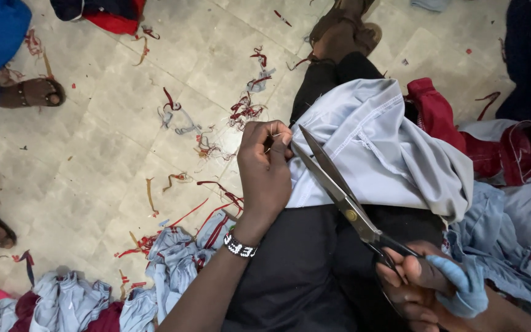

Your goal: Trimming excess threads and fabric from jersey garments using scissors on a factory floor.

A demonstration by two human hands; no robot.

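Head view, looking down onto the person's lap and a tiled floor (112, 98). Left hand (267, 165) sits at the near-left edge of a pale grey-blue garment (379, 147), fingers curled and pressed together, thumb and forefinger pinching a fine thread or edge of the fabric at the top of the hand. Right hand (416, 283) lies lower right, closed around the dark handles of a pair of large scissors (339, 190); a scrap of light blue cloth (462, 286) is wrapped over part of that hand. Scissor blades are parted slightly and point up and left, their tips just beside the left hand's fingertips and lying over the garment's edge. Garment is draped over the person's knee on dark trousers (302, 264), directly right of the left hand and touching it. A beaded black-and-white wristband (239, 245) circles the left wrist. Red and grey fabric trimmings (244, 110) are scattered on the floor above and left of the left hand. More blue garments (176, 264) are heaped at the lower left, and red cloth (437, 114) lies behind the held garment. Another person's sandalled foot (32, 92) shows at upper left, well apart.
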